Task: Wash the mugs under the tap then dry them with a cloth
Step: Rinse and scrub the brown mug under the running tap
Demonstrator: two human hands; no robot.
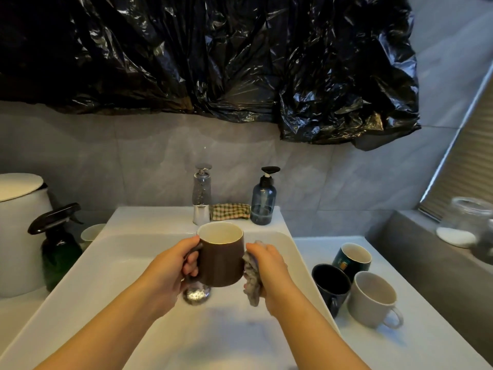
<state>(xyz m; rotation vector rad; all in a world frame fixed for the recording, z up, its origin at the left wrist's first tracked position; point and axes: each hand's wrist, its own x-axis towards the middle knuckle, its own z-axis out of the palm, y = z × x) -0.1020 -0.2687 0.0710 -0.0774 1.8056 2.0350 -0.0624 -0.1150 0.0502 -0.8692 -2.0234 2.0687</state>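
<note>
Right now the brown mug (pixel 221 256) hangs upright over the middle of the sink (pixel 128 252), mouth up and long axis vertical, with the drain (pixel 196 295) just below it at about 7 o'clock. The left hand (pixel 176 268) grasps it by the handle, which sticks out at 9 o'clock. The fingers are curled through the loop and the thumb lies on top. The right hand (pixel 269 268) is clenched round a grey cloth (pixel 252 279) and presses it against the mug's wall at 3 o'clock, so the cloth sits between palm and mug, touching both.

The coming move turns on this: the cloth meets only the side opposite the handle, while the inside, the rim and the handle side lie away from it. The step looks like drying. It probably calls for the left hand to turn the mug about its upright axis, or for the right to carry the cloth round and into the mouth.

No water shows at the tap (pixel 202 193) at 12 o'clock. At 4 o'clock, well apart on the counter (pixel 400 343), a dark green mug (pixel 352 259), a dark blue mug (pixel 330 284) and a white mug (pixel 372 297) stand close together. Whether they are washed cannot be told.
</note>
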